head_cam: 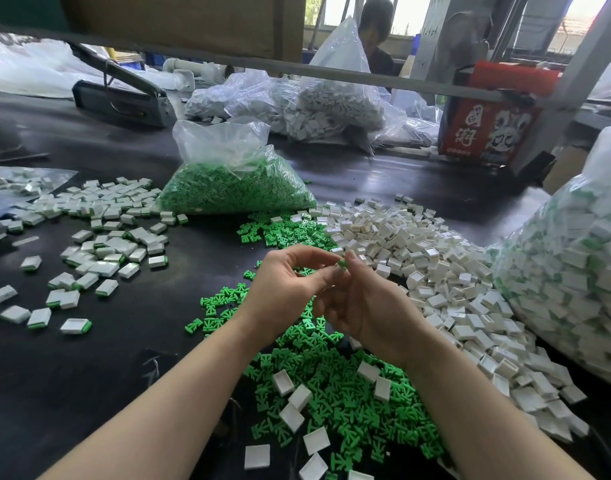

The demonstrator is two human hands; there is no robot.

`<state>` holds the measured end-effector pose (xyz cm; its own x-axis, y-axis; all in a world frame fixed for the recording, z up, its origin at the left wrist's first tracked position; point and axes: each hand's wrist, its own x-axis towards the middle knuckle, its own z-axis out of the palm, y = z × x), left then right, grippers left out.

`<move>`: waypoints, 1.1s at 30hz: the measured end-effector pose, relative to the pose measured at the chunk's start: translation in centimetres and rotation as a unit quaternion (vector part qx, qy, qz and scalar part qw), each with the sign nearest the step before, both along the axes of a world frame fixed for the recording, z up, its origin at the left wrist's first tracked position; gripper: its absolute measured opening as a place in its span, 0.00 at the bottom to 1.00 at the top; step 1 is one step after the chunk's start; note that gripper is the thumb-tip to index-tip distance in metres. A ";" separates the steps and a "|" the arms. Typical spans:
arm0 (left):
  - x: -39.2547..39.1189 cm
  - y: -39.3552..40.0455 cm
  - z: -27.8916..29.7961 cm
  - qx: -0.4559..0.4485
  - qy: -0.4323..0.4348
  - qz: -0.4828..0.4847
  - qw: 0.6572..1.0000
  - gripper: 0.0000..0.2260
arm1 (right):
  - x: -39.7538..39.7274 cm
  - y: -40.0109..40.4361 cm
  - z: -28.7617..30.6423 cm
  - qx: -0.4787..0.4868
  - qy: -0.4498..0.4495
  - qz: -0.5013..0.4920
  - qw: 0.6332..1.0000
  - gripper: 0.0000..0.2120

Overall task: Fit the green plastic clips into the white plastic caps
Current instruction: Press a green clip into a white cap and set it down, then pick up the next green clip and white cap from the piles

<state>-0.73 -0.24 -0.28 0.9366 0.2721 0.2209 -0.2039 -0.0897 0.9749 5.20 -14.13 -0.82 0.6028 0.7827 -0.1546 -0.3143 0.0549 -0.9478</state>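
My left hand and my right hand meet above the dark table, fingertips together. Between them sits a small green clip, pinched by the fingers of both hands; whether a white cap is on it is hidden by the fingers. Loose green clips lie in a heap under my wrists, with a few white caps on top. A big pile of empty white caps spreads to the right. Assembled caps with green edges lie scattered on the left.
A clear bag of green clips stands behind the hands. Bags of white caps lie further back, and a large bag of assembled parts fills the right edge. A red box and a person sit beyond.
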 end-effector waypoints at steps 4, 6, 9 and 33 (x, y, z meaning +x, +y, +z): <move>0.1 -0.8 -0.1 -0.047 0.018 -0.013 0.999 0.05 | -0.1 0.4 -0.3 0.043 0.011 -0.007 0.999 0.29; 0.2 -1.1 -0.4 -0.066 0.024 0.000 0.998 0.05 | -0.1 0.3 -0.7 0.049 -0.002 -0.010 0.999 0.30; 0.2 -1.4 -0.5 -0.101 0.023 -0.002 0.995 0.06 | -0.2 0.4 -0.9 0.062 -0.035 -0.010 0.997 0.20; 0.4 -0.8 -0.5 -0.141 0.027 -0.048 0.989 0.04 | -0.9 0.8 -0.8 0.021 -0.120 -0.064 0.990 0.28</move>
<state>-0.33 -1.08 -0.79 0.9693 0.2252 0.0989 -0.1461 0.2039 0.9680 4.34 -13.32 -1.59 0.7132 0.7000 0.0367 -0.0680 0.1212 -0.9903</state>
